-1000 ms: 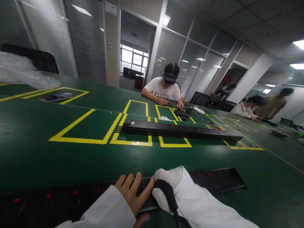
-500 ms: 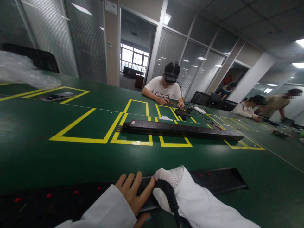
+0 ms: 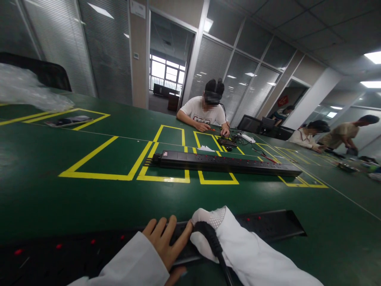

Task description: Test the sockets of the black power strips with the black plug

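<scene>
A long black power strip with red dots along its top lies across the table in front of me. My left hand, bare and in a white sleeve, straddles the strip. Its fingers reach spread over the top towards the far edge, and the thumb sits at the near side. Against its index fingertip is my right hand in a white dotted glove, closed round a black plug. A thick black cable runs from the plug towards me. Where the plug's front meets the strip is hidden.
Another black power strip lies farther off across yellow tape outlines on the green table. A phone and clear plastic wrap lie at left. Opposite sits a person beside tangled cables.
The whole view has shifted very slightly. Both my hands keep their hold on the strip and the plug. At far right, the standing person's arms have moved.
</scene>
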Available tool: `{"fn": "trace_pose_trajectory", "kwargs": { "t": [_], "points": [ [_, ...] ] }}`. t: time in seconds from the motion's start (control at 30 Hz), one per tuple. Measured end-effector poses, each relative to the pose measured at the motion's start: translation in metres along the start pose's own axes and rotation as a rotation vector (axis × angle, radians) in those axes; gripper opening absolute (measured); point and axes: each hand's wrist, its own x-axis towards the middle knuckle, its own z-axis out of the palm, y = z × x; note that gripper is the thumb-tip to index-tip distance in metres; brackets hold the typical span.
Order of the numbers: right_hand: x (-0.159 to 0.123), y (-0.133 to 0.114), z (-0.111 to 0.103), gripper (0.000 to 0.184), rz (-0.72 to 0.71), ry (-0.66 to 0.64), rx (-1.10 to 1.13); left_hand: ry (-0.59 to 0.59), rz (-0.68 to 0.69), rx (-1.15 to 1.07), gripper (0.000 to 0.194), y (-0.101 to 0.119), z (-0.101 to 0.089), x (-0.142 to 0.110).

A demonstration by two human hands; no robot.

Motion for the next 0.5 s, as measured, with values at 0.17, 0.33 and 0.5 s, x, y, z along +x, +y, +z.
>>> {"fn": "trace_pose_trajectory", "kwargs": {
  "t": [0.17,0.33,0.5],
  "points": [
    [0.001,0.01,-0.018,0.027,0.042,0.035,0.101,0.039,-0.026,-0.015,0.079,0.001,0.011,0.002],
    [-0.011,0.026,-0.038,0.027,0.087,0.081,0.131,0.083,-0.037,-0.012,0.077,0.003,0.021,0.005],
    [-0.018,0.031,-0.042,0.027,0.081,0.062,0.074,0.104,-0.028,0.041,0.075,0.003,0.021,0.004]
  ]
}}
